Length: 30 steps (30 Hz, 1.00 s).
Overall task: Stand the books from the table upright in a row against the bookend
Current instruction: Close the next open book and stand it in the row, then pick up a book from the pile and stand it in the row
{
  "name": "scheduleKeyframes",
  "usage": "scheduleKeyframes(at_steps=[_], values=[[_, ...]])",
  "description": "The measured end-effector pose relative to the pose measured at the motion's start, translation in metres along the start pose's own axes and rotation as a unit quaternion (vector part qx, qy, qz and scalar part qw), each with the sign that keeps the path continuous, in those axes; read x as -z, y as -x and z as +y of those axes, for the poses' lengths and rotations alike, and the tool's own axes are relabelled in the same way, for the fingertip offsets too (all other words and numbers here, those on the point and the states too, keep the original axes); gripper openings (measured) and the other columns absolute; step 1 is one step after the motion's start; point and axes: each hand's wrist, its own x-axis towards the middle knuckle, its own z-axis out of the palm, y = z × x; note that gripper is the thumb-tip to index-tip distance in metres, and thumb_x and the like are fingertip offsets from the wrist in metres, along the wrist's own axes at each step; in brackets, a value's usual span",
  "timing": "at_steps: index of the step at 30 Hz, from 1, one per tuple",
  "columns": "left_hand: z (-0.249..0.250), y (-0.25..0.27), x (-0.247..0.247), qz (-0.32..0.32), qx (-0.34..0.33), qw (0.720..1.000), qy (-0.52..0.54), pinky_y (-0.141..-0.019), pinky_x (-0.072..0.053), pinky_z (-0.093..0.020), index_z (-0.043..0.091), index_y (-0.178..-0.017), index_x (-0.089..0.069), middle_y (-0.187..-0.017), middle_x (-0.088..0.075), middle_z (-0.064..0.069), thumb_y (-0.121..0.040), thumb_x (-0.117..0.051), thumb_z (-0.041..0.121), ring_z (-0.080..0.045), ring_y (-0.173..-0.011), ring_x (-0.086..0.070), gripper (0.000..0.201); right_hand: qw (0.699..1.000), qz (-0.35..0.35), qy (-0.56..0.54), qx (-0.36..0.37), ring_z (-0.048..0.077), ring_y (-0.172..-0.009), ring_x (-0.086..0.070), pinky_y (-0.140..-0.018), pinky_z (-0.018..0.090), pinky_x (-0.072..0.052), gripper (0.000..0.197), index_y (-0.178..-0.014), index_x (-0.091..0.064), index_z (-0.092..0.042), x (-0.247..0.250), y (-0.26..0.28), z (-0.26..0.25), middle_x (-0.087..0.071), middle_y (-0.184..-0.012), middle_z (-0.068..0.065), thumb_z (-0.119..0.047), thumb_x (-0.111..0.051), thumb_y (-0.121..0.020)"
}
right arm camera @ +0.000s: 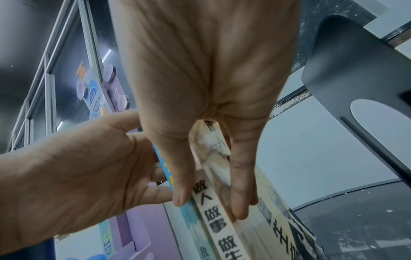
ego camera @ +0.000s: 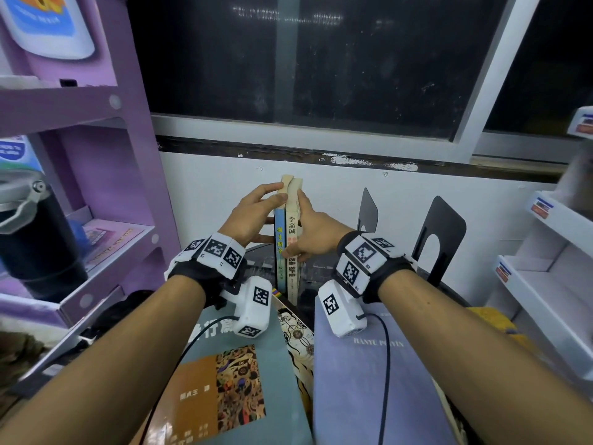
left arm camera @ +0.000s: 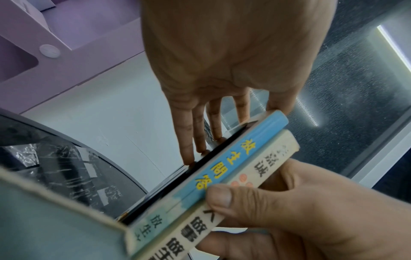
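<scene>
Two books stand upright on the dark table [ego camera: 324, 268]: a blue-spined book [ego camera: 280, 252] [left arm camera: 233, 158] and a cream-spined book [ego camera: 292, 236] [right arm camera: 213, 219] to its right. My left hand [ego camera: 272, 192] [left arm camera: 222, 132] lays straight fingers [left arm camera: 186, 140] on a black bookend [left arm camera: 169, 189] at the blue book's left side, its thumb by the top of the spine. My right hand [ego camera: 303, 226] [right arm camera: 211, 202] pinches the cream book, thumb on the spines, fingers on its right cover. A grey-green book [ego camera: 231, 380], a lavender book [ego camera: 369, 380] and an illustrated book [ego camera: 298, 342] lie flat near me.
Two more black bookends [ego camera: 367, 213] [ego camera: 439, 232] stand to the right of the books. A purple shelf unit [ego camera: 96, 155] with a black container [ego camera: 32, 245] fills the left side. A white shelf unit [ego camera: 545, 268] is at the right. A white wall and dark window lie behind.
</scene>
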Motion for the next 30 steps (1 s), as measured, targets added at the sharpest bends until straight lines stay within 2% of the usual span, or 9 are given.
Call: scheduleKeyframes(at_steps=[6, 13, 16, 21, 23, 26, 27, 28, 30], values=[[0.004, 0.005, -0.002, -0.016, 0.010, 1.000, 0.002, -0.072, -0.054, -0.035, 0.032, -0.131, -0.052, -0.114, -0.064, -0.003, -0.098, -0.049, 0.030, -0.017, -0.093, -0.062, 0.033, 1.000, 0.013, -0.019, -0.017, 0.031, -0.090, -0.070, -0.071, 0.047, -0.061, 0.118, -0.151, 0.017, -0.028, 0.000, -0.002, 0.001, -0.063, -0.114, 0.015, -0.007, -0.075, -0.080], [0.009, 0.018, 0.003, -0.020, 0.028, 0.999, -0.020, -0.086, -0.054, -0.045, 0.024, -0.137, -0.045, -0.121, -0.059, -0.003, -0.097, -0.050, 0.030, -0.021, -0.096, -0.063, 0.040, 1.000, 0.000, -0.004, -0.021, 0.024, -0.091, -0.068, -0.078, 0.039, -0.060, 0.091, -0.151, -0.007, -0.020, 0.009, 0.019, -0.008, -0.061, -0.103, 0.003, -0.017, -0.071, -0.086], [0.012, 0.027, 0.005, -0.021, 0.033, 0.998, -0.045, -0.084, -0.053, -0.042, 0.021, -0.138, -0.043, -0.121, -0.059, -0.003, -0.097, -0.050, 0.031, -0.020, -0.095, -0.062, 0.043, 1.000, -0.005, 0.021, -0.021, 0.029, -0.099, -0.067, -0.085, 0.043, -0.058, 0.083, -0.148, -0.015, -0.016, 0.011, 0.034, -0.014, -0.061, -0.117, 0.011, -0.023, -0.071, -0.087], [0.016, 0.048, 0.009, -0.018, 0.037, 0.994, -0.099, -0.080, -0.049, -0.037, 0.019, -0.138, -0.042, -0.127, -0.058, -0.006, -0.097, -0.051, 0.034, -0.025, -0.103, -0.058, 0.045, 0.997, -0.011, 0.064, -0.034, 0.029, -0.104, -0.064, -0.092, 0.046, -0.054, 0.082, -0.146, -0.022, -0.014, 0.011, 0.049, -0.021, -0.057, -0.125, 0.012, -0.037, -0.071, -0.085], [0.016, 0.057, 0.013, -0.014, 0.038, 0.992, -0.117, -0.083, -0.046, -0.037, 0.018, -0.137, -0.043, -0.127, -0.059, -0.006, -0.096, -0.052, 0.034, -0.026, -0.104, -0.059, 0.045, 0.996, -0.011, 0.077, -0.046, 0.029, -0.100, -0.064, -0.090, 0.045, -0.054, 0.082, -0.143, -0.025, -0.012, 0.010, 0.057, -0.023, -0.060, -0.113, 0.009, -0.043, -0.071, -0.083], [0.016, 0.071, 0.020, -0.006, 0.045, 0.989, -0.142, -0.084, -0.043, -0.037, 0.018, -0.134, -0.046, -0.125, -0.061, -0.005, -0.095, -0.052, 0.036, -0.026, -0.104, -0.059, 0.043, 0.995, -0.022, 0.086, -0.052, 0.018, -0.079, -0.056, -0.073, 0.030, -0.052, 0.082, -0.148, -0.022, -0.011, 0.006, 0.071, -0.028, -0.051, -0.083, -0.004, -0.042, -0.068, -0.087], [0.016, 0.076, 0.023, -0.003, 0.048, 0.988, -0.148, -0.084, -0.043, -0.036, 0.018, -0.133, -0.046, -0.124, -0.061, -0.005, -0.095, -0.052, 0.036, -0.026, -0.105, -0.058, 0.043, 0.994, -0.028, 0.094, -0.050, 0.017, -0.079, -0.055, -0.073, 0.029, -0.051, 0.086, -0.150, -0.018, -0.011, 0.004, 0.077, -0.031, -0.051, -0.085, -0.004, -0.044, -0.066, -0.088], [0.016, 0.081, 0.026, 0.000, 0.051, 0.987, -0.154, -0.084, -0.042, -0.036, 0.018, -0.132, -0.047, -0.123, -0.061, -0.005, -0.095, -0.053, 0.036, -0.026, -0.107, -0.058, 0.042, 0.993, -0.035, 0.104, -0.052, 0.019, -0.085, -0.057, -0.077, 0.031, -0.052, 0.088, -0.151, -0.016, -0.009, 0.002, 0.084, -0.036, -0.056, -0.096, 0.000, -0.046, -0.065, -0.088], [0.016, 0.090, 0.033, 0.005, 0.057, 0.985, -0.166, -0.083, -0.042, -0.036, 0.018, -0.131, -0.049, -0.123, -0.062, -0.004, -0.094, -0.053, 0.037, -0.027, -0.111, -0.058, 0.041, 0.990, -0.042, 0.123, -0.052, 0.025, -0.102, -0.062, -0.092, 0.039, -0.053, 0.083, -0.150, -0.022, -0.005, -0.003, 0.094, -0.043, -0.056, -0.129, 0.013, -0.047, -0.062, -0.090]])
